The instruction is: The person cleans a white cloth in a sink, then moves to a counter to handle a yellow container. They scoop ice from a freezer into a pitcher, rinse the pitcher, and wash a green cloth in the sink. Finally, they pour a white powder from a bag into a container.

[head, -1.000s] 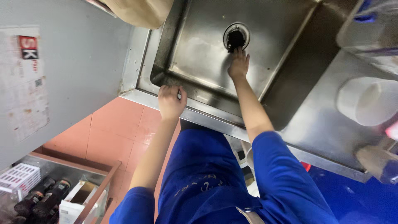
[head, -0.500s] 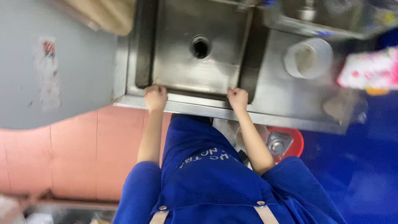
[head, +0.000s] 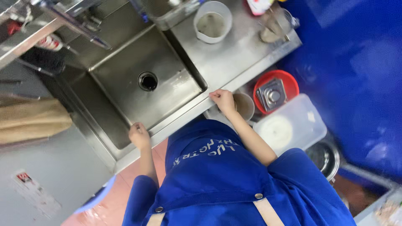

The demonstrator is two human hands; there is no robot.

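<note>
Both hands are resting on the front rim [head: 176, 121] of a steel sink [head: 146, 90]. The left hand [head: 139, 134] is curling its fingers over the rim near the basin's near corner; the right hand [head: 223, 100] is lying on the rim where the sink meets the steel counter [head: 234, 54], fingers together and bent. Neither is holding anything loose.

Between the hands the rim is running bare. Beyond them the basin is lying open, with the drain [head: 147, 81] well ahead of the left hand. Past the right hand, across the counter, a white cup [head: 212, 21] and a clear jug [head: 274, 25] are standing well apart from it.

Just under the right hand a small beige bowl [head: 244, 106] is sitting below counter level; further right are a red basin [head: 276, 90] holding a metal piece, a clear lidded box [head: 291, 125] and a steel pot [head: 324, 157]. A blue wall [head: 356, 71] is closing that side. Left of the left hand a grey panel [head: 50, 171] is standing, with pinkish floor [head: 125, 180] below.
</note>
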